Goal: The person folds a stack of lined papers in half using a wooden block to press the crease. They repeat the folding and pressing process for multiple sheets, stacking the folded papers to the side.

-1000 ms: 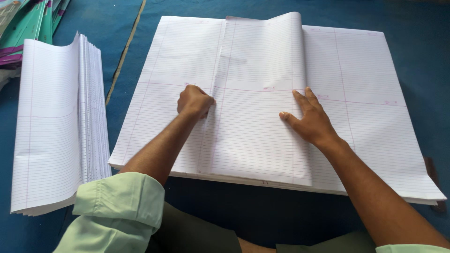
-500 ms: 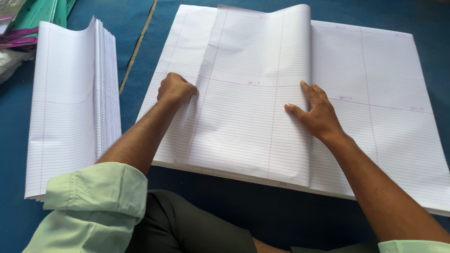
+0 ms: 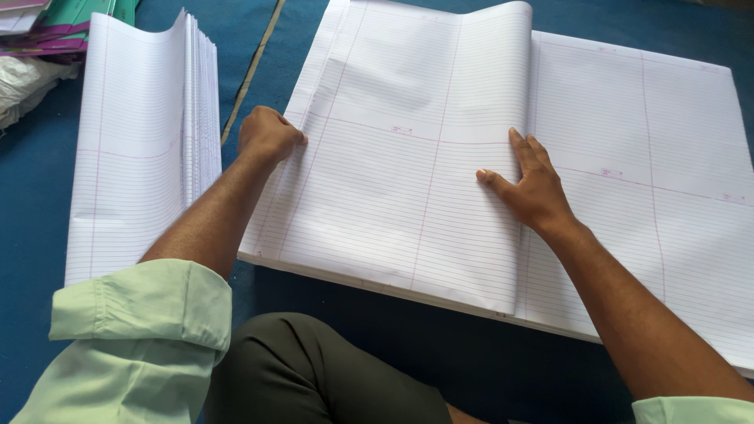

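1. My left hand (image 3: pixel 269 135) is curled into a loose fist, knuckles pressing the left margin of the folded sheet (image 3: pixel 408 173). Whether my fingers pinch the paper's edge underneath, I cannot tell.
2. My right hand (image 3: pixel 532 184) lies open and flat, fingers spread and pointing away from me, palm down on the sheet's right side, just beside the rolled fold that rises beyond my fingertips.
3. The sheet spans the gap between my two hands and rests on the big stack of ruled paper (image 3: pixel 652 188), which runs on well past my right hand, on the blue floor covering (image 3: pixel 31 204).
4. Outside my left hand, apart from it, lies a pile of already folded sheets (image 3: pixel 137 149), its edges fanned upward.
5. By my judgement I am mid-fold: the sheet is doubled over but the crease is not yet pressed flat.
6. The next move would call for squaring the edges under my left knuckles, then sweeping my right palm firmly along the fold.
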